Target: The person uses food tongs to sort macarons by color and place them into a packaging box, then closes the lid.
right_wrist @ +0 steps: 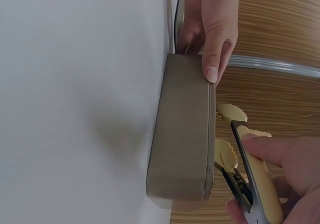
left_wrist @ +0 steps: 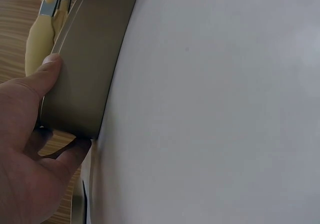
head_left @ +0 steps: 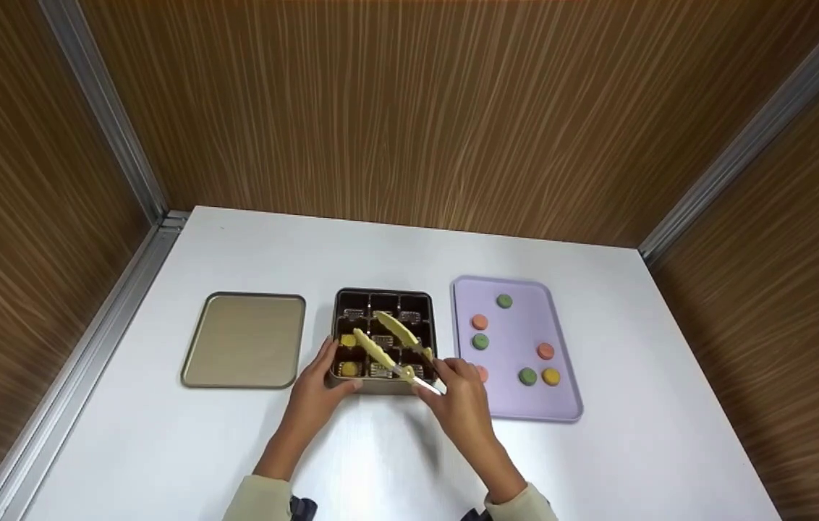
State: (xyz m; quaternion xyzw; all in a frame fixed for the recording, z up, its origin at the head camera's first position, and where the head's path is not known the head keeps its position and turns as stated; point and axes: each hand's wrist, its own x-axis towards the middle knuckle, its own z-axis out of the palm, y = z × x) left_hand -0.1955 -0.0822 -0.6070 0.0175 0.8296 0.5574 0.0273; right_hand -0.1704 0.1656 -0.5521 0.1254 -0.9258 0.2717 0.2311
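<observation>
My left hand (head_left: 317, 396) grips the near left corner of a square metal tin (right_wrist: 182, 129), thumb on the front wall and fingers along the left side. Dark dividers split the tin's inside into compartments with clear plastic liners. Yellow round pieces (head_left: 349, 369) sit in the left column, in the middle and front compartments. Over the tin, my right hand (head_left: 461, 394) holds a pair of tongs (right_wrist: 257, 174) with cream tips. The tong tips are spread apart with nothing visible between them.
Right of the tin lies a lilac tray (head_left: 511, 401) with several small round pieces in green, orange and yellow, such as a green one (head_left: 504, 300). A gold-coloured square lid (head_left: 243, 340) lies to the left. Wood-grain panels (head_left: 409, 116) enclose the white table (head_left: 655, 434).
</observation>
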